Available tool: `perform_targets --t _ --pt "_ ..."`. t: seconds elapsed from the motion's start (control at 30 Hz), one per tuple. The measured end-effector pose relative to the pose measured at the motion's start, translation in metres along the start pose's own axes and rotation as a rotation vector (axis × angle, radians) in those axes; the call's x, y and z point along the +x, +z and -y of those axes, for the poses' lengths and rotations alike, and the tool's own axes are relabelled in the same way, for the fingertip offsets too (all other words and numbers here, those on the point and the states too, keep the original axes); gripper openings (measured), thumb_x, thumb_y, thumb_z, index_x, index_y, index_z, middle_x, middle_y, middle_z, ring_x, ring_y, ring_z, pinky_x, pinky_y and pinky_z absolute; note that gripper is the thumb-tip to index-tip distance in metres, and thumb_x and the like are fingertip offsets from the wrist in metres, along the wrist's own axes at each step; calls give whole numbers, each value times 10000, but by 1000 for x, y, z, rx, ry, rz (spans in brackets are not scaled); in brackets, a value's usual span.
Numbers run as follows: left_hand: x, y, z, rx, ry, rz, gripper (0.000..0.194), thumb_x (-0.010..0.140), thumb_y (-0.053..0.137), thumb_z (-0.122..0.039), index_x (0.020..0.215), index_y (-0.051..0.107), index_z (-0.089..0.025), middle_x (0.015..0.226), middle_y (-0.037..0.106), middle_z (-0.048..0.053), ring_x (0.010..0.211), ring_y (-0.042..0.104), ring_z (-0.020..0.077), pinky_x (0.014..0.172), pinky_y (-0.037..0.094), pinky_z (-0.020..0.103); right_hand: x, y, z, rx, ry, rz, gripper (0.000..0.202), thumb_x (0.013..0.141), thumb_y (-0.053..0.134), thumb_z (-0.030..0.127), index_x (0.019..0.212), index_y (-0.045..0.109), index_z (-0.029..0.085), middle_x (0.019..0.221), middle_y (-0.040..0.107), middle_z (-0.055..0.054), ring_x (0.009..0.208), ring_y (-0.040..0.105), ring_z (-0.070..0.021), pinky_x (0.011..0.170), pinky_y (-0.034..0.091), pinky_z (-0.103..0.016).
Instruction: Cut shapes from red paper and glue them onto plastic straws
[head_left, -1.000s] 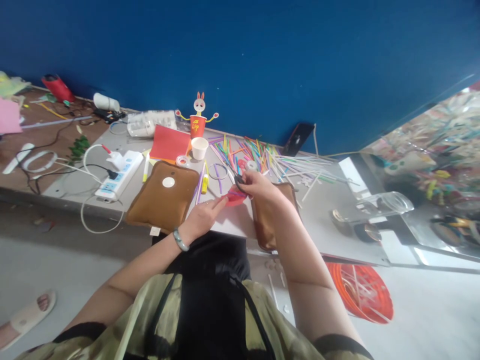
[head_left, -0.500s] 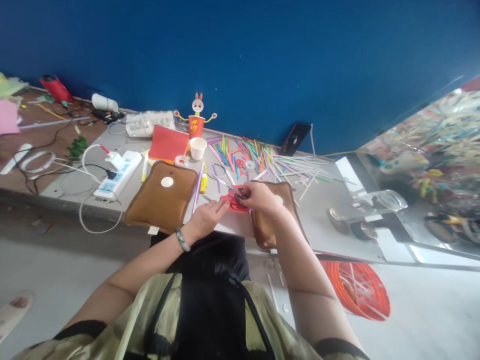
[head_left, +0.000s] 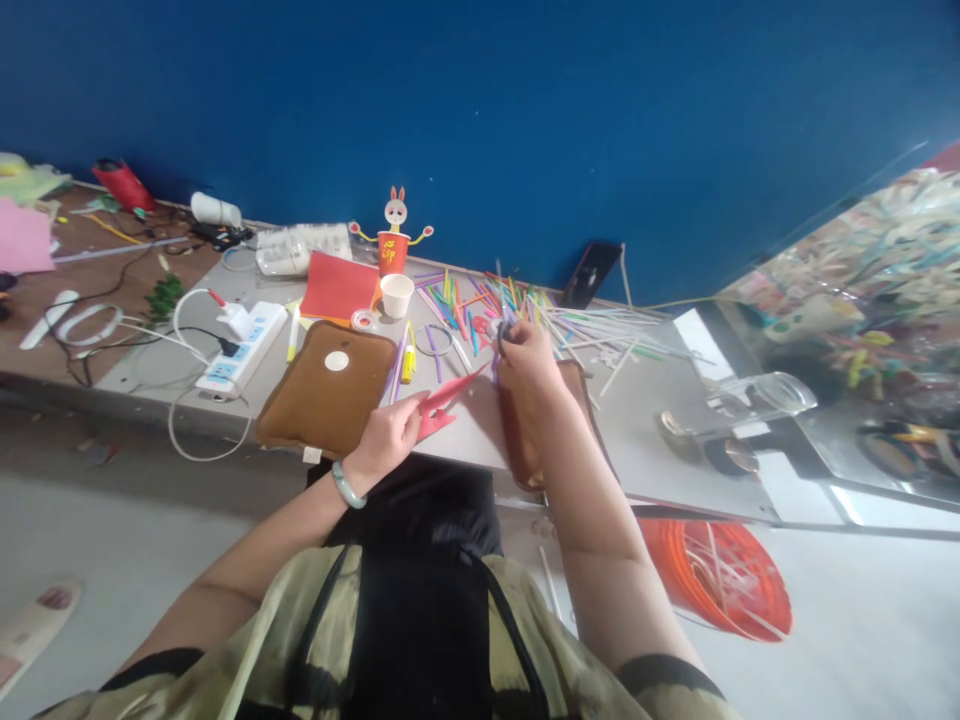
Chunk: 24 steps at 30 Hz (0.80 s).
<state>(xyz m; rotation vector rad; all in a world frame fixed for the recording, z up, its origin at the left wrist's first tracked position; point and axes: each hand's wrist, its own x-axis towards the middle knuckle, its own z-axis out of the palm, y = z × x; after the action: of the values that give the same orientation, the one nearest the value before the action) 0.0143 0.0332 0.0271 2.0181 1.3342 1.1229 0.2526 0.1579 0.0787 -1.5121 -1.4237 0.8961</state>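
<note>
My left hand point(head_left: 390, 437) is closed on a piece of red paper point(head_left: 442, 400), raised at an angle over the front of the table and with cut-looking edges. My right hand point(head_left: 530, 357) grips scissors point(head_left: 503, 337) by their dark handles, the blades pointing away toward the wall; the hand hides part of them. A brown cushion-like pad point(head_left: 330, 395) lies left of my left hand. Beneath my right forearm is a second brown pad point(head_left: 581, 395), partly covered. Beyond my hands stands a white paper cup point(head_left: 396, 295), with a red cup bearing a rabbit figure point(head_left: 394, 250) behind it.
Colourful straws point(head_left: 480, 300) are spread along the back. A red sheet point(head_left: 341, 287) and bagged cups point(head_left: 300, 247) lie back left. A power strip point(head_left: 240, 350) with cables stands left. A dark phone point(head_left: 592, 275) leans on the wall. An orange bin point(head_left: 772, 590) stands below right.
My right hand has moved the scissors away from the paper, up and to the right. My left hand has drawn back left and lifted the red paper.
</note>
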Motion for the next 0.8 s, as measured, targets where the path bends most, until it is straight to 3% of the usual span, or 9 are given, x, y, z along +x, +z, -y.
perform_targets --t 0.1,0.23,0.43,0.53,0.63,0.7,0.8 --pt "0 -12 2 -231 -277 -72 195 919 476 -264 841 633 -179 761 696 52 765 714 206 735 565 294 16 23 -2 -84 58 120 296 700 659 210 633 372 236 452 471 73 435 463 -77 475 324 -218" --pt "4 -27 4 -462 -438 -158 187 848 529 -308 701 526 -193 649 584 -13 678 695 181 655 583 285 26 42 -6 -122 83 170 320 672 688 172 625 378 234 438 484 70 420 502 -96 460 329 -219" --pt "17 -40 6 -843 -542 -218 186 733 653 -319 668 561 -172 650 587 -23 659 653 148 672 593 296 15 30 -13 -77 99 8 336 665 731 247 611 400 229 495 521 55 460 515 -114 471 365 -231" --pt "25 -39 3 -927 -508 -237 172 741 664 -316 708 596 -162 666 596 -19 654 642 134 673 595 291 -18 20 -9 59 -18 -113 292 685 724 296 631 449 218 537 546 46 516 510 -110 518 396 -239" --pt "32 -35 -3 -941 -447 -233 158 786 648 -314 759 614 -161 687 606 -17 651 640 119 696 595 280 -68 15 5 196 -107 -107 271 701 738 341 673 503 209 628 582 35 555 495 -103 559 411 -249" --pt "36 -32 -9 -923 -405 -224 163 819 635 -316 764 605 -166 719 621 -10 673 648 116 728 596 278 -103 16 13 250 -99 22 260 718 742 361 709 531 207 660 584 31 572 493 -107 561 401 -250" --pt "41 -28 -18 -889 -365 -205 193 849 634 -350 778 594 -175 755 633 1 717 662 128 757 599 292 -146 23 20 313 -40 336 328 760 719 475 723 545 200 669 570 15 589 486 -115 562 372 -257"
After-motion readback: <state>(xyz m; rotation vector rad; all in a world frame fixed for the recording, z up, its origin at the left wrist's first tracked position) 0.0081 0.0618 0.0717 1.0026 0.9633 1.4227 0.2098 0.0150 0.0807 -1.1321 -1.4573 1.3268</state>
